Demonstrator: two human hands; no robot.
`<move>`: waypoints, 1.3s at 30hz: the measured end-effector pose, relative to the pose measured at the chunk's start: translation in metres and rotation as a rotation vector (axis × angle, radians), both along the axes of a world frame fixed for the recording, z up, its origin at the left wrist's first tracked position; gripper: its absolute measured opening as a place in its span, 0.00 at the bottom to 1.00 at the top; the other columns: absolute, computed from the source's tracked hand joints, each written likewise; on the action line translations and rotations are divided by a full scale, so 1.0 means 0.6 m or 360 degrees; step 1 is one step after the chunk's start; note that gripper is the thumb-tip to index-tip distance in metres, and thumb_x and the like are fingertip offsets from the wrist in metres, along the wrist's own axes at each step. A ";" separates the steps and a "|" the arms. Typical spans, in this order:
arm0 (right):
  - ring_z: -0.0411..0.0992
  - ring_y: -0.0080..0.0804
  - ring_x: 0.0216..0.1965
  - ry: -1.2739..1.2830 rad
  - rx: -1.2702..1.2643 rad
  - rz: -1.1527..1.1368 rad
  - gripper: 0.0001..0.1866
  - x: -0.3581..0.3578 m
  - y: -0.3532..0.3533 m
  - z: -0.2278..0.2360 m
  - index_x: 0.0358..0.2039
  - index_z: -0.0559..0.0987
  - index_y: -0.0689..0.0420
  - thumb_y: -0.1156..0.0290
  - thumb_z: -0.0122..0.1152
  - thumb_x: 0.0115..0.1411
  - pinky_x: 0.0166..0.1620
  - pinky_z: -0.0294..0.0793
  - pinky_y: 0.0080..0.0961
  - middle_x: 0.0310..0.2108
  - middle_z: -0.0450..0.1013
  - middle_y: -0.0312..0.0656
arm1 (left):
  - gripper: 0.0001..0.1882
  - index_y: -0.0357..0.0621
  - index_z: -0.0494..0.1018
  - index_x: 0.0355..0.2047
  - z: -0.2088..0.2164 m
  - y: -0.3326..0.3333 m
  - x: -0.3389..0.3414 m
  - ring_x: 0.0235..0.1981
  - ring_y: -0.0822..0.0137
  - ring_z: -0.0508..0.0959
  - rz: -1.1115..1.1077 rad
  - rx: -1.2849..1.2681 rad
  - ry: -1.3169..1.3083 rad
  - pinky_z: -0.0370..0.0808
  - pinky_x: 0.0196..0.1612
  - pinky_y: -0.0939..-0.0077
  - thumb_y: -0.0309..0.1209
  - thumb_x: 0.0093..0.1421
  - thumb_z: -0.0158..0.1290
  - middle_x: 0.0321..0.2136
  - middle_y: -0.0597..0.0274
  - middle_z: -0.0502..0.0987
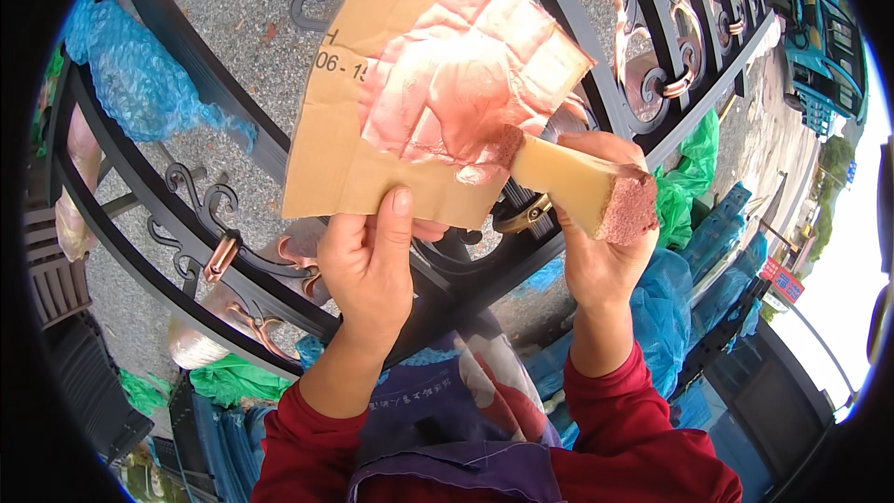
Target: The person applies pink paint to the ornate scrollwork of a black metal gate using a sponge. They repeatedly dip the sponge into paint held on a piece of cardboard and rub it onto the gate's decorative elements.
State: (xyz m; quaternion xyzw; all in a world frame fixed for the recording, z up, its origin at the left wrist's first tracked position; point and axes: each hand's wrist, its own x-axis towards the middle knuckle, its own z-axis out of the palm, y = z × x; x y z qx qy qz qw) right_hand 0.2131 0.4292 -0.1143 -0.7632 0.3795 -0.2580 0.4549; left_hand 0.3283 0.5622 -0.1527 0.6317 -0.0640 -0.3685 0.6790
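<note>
My left hand (pixel 371 261) grips the lower edge of a brown cardboard piece (pixel 372 93), thumb on its front face. The cardboard is smeared with a wide patch of pinkish copper paint (pixel 470 84). My right hand (pixel 601 242) holds a pale foam sponge block (pixel 573 188) whose two ends are stained copper red. One stained end presses against the painted patch on the cardboard. Both sleeves are dark red, above a purple apron.
Behind the hands lies a black wrought-iron gate (pixel 205 93) with scrollwork and copper-painted ornaments (pixel 684 65), over grey gravel. Blue plastic sheeting (pixel 140 74) sits upper left, green plastic (pixel 689 177) and more blue sheeting at right. A teal vehicle (pixel 824 47) stands far right.
</note>
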 end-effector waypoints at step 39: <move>0.68 0.31 0.20 0.0926 -0.0243 -0.0219 0.13 -0.029 -0.121 -0.039 0.32 0.77 0.65 0.67 0.66 0.54 0.27 0.67 0.31 0.23 0.71 0.47 | 0.15 0.32 0.69 0.47 -0.041 0.027 0.048 0.24 0.68 0.80 0.0427 0.0078 -0.0274 0.80 0.27 0.78 0.33 0.69 0.47 0.35 0.52 0.79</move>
